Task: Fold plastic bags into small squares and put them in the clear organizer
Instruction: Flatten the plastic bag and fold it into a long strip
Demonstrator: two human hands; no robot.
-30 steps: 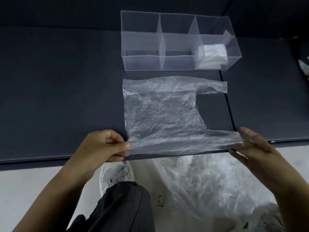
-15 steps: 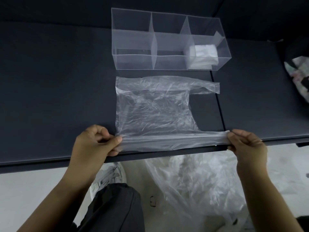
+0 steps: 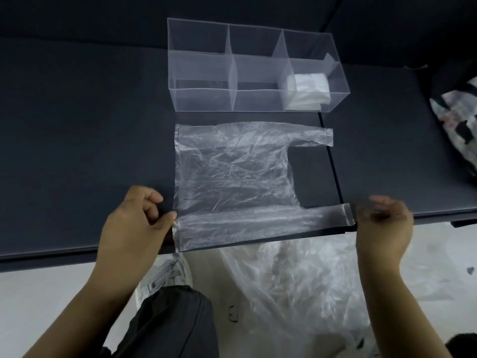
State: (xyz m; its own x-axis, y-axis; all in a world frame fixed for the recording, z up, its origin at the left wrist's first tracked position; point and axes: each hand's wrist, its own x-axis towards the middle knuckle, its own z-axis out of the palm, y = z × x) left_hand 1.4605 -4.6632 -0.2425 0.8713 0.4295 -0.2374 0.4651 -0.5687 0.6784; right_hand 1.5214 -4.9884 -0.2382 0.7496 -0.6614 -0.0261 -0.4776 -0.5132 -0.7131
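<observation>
First fold seems underway: left hand [image 3: 134,223] pinches the 7 o'clock corner of a clear crinkled plastic bag [image 3: 232,166]; right hand [image 3: 384,223] is blurred, grip unclear. Next, likely fold toward 12 o'clock.

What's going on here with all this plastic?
A person is folding a clear plastic bag laid flat on the dark table. The left hand pinches its near corner; the right hand is at the near handle's end, too blurred to tell its grip. Folded bags already sit in the right compartment of the clear organizer.
</observation>
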